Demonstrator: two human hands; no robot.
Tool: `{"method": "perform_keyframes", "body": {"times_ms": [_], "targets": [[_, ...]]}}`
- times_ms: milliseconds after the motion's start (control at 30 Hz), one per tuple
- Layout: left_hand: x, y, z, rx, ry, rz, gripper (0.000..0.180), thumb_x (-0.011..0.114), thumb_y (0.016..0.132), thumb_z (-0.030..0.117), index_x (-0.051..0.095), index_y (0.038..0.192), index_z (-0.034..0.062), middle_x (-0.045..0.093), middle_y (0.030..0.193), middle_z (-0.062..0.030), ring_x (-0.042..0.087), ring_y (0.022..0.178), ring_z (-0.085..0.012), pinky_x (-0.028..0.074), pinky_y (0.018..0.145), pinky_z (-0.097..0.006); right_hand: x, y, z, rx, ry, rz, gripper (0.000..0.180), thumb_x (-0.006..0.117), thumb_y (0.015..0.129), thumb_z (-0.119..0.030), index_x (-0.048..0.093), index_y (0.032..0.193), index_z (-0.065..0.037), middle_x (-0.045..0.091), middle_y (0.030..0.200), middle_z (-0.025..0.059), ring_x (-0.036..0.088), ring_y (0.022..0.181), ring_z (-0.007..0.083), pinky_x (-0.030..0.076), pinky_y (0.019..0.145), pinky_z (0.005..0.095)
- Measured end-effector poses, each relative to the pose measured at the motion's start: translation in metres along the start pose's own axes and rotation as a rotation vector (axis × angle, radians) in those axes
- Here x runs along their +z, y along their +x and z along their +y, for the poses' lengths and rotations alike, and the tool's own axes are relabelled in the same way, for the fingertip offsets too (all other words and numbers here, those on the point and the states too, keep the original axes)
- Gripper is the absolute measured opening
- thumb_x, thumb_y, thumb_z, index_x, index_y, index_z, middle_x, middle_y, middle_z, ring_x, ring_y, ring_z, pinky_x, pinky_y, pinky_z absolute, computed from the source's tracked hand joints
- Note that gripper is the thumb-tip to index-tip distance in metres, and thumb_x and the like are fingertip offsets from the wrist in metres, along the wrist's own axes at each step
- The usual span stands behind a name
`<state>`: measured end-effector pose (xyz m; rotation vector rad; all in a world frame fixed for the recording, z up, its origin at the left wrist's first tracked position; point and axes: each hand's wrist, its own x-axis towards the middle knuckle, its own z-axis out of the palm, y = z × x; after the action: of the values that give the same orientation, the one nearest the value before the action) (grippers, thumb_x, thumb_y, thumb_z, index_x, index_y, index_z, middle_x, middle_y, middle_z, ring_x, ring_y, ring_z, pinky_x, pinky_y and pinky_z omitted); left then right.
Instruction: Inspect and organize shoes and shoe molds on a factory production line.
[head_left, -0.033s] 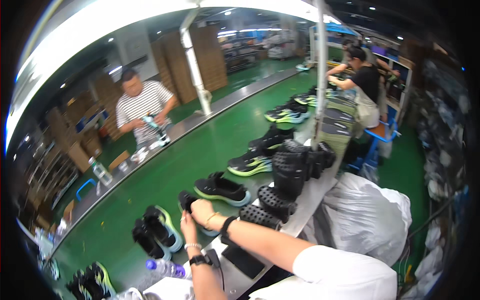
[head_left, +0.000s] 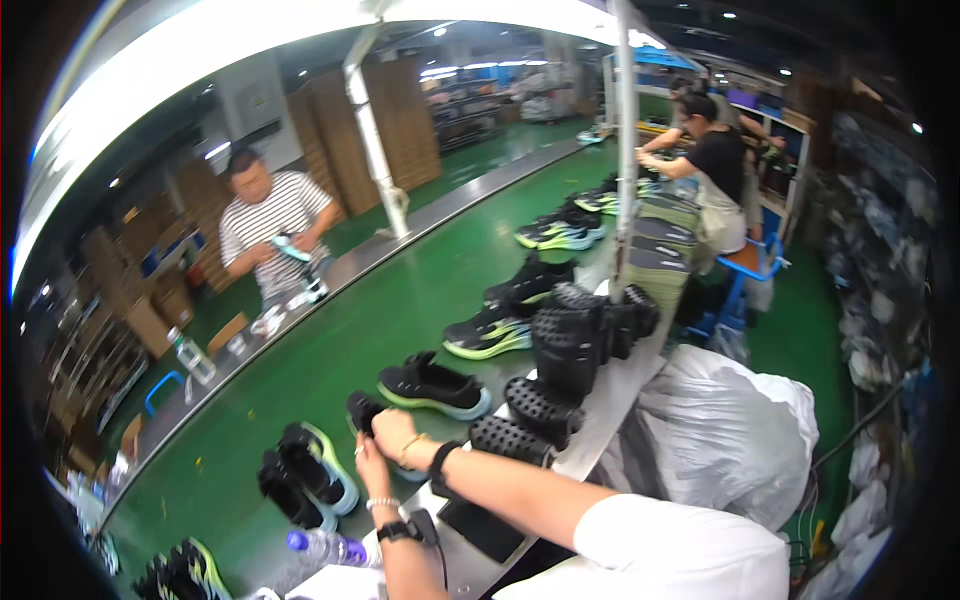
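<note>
A black sneaker point(head_left: 362, 408) with a pale sole is between my hands over the near edge of the green belt. My right hand point(head_left: 396, 434) is closed round its side. Below it, my left hand point(head_left: 372, 468) has its fingers closed against the same shoe; the fingertips are partly hidden. Just beyond lies another black sneaker point(head_left: 432, 386) with a light blue sole. To the left stands a pair of black sneakers point(head_left: 310, 470) with yellow-green and light blue soles.
Black dimpled shoe forms point(head_left: 510, 440) and stacked green-grey pieces point(head_left: 660, 245) line the near ledge. A purple-capped bottle point(head_left: 325, 547) and a dark flat device point(head_left: 482, 528) lie near my arms. A white sack point(head_left: 720, 430) stands right. Co-workers sit across and farther along.
The whole view has shifted slightly, with the scene sliding a little left. Both my hands stay on the black sneaker. The co-worker across has turned the shoe in their hands a little.
</note>
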<state>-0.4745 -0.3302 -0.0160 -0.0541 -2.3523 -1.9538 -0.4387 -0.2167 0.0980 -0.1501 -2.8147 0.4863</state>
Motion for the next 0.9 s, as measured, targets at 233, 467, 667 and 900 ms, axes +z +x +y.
{"method": "perform_keyframes", "body": {"times_ms": [233,467,667,900], "targets": [[0.014,-0.057,0.007,0.147,0.010,-0.024,0.061,0.047,0.101,0.021,0.018,0.153,0.0084,0.056,0.133,-0.0184,0.056,0.116,-0.0250,0.045,0.096,-0.036,0.068,0.031,-0.009,0.159,0.110,-0.126,0.018,0.060,0.084,-0.017,0.073,0.079,-0.006,0.072,0.082,0.0154,0.072,0.074,0.0292,0.059,0.065,0.0385],[0.012,-0.051,0.004,0.156,0.005,0.069,0.060,0.049,0.097,0.007,0.025,0.152,0.0090,0.056,0.132,-0.0218,0.059,0.111,-0.0267,0.045,0.096,-0.036,0.107,0.046,-0.003,0.040,0.130,-0.153,0.022,0.062,0.080,-0.014,0.070,0.095,-0.001,0.071,0.091,0.0200,0.070,0.085,0.0324,0.058,0.073,0.0414],[-0.005,-0.032,-0.009,0.163,-0.001,0.037,0.055,0.051,0.095,0.001,0.032,0.147,-0.0024,0.050,0.136,-0.0165,0.054,0.116,-0.0223,0.043,0.099,-0.033,0.038,0.025,-0.013,0.027,0.427,-0.283,0.027,0.064,0.077,-0.017,0.069,0.097,0.001,0.070,0.090,0.0228,0.070,0.086,0.0343,0.056,0.075,0.0422],[0.003,-0.018,-0.006,0.202,0.019,-0.073,0.067,0.062,0.079,-0.004,0.040,0.141,-0.0038,0.056,0.130,-0.0180,0.056,0.118,-0.0236,0.046,0.098,-0.036,-0.163,-0.090,0.079,-0.535,0.681,-0.372,0.036,0.053,0.092,-0.023,0.052,0.123,-0.005,0.066,0.094,0.0223,0.065,0.088,0.0386,0.050,0.077,0.0443]]}}
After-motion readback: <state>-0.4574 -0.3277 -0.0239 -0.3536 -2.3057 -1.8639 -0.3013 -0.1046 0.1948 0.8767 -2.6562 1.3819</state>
